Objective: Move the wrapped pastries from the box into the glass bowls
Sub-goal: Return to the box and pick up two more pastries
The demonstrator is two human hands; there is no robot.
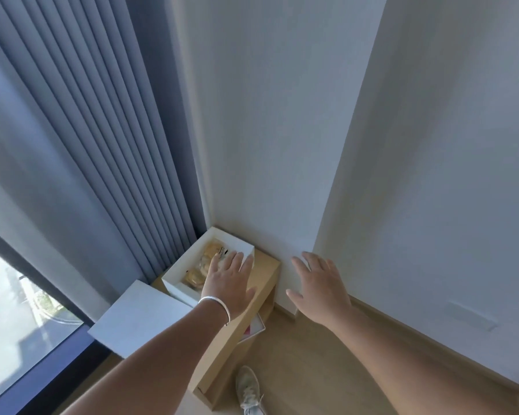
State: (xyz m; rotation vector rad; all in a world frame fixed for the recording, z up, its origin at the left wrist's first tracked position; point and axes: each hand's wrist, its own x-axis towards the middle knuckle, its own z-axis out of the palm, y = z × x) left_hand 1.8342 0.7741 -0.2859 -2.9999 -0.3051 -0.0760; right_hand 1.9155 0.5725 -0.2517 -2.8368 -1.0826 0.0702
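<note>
An open white box (174, 284) stands on a low wooden cabinet (264, 277) in the corner by the curtain. Inside lie several golden wrapped pastries (212, 250). My left hand (229, 281), a silver bangle on its wrist, hovers over the box's near right side with fingers straight, covering part of the contents. My right hand (319, 290) is held out in the air to the right of the cabinet, close to the white wall, fingers spread and holding nothing. No glass bowl is in view.
A white box lid (138, 319) lies on the cabinet's near left end. Blue-grey curtains (87, 145) and a window (18, 324) fill the left. White walls (282, 115) stand behind and right. My shoe (247, 390) is on the wooden floor.
</note>
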